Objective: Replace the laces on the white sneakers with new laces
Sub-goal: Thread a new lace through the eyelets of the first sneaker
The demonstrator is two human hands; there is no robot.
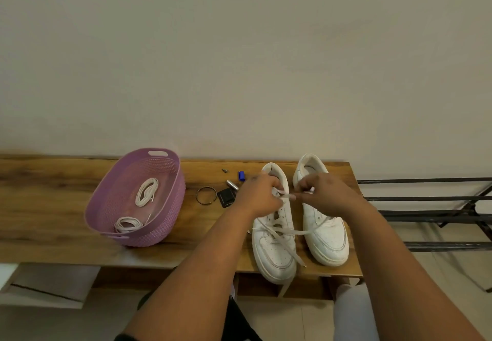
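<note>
Left hand: the left hand (262, 194) is over the collar of the left shoe (274, 223), fingers curled and pinching the lace (286, 196) at the top eyelets.
Right hand: the right hand (323, 192) is just beside it, fingers bunched, pinching the other end of that short taut stretch of lace between the two hands.
Lace: lower down it crosses the tongue, one tail running right onto the toe of the right shoe (320, 218), another trailing down past the left shoe's toe toward the bench edge.
Shoes: both white, side by side on the right end of the bench (53, 207), toes toward the person; the right shoe shows no lacing that I can make out.
Basket: a purple basket (170, 218) sits well left of the shoes, with two coiled white laces (146, 191) inside, one near the back, one near the front.
Between: a ring (205, 194), a dark flat item (226, 197), a small metal tube (232, 184) and a blue cap (241, 175) lie on the wood.
Far right: a black metal rack (431, 199) beside the bench.
</note>
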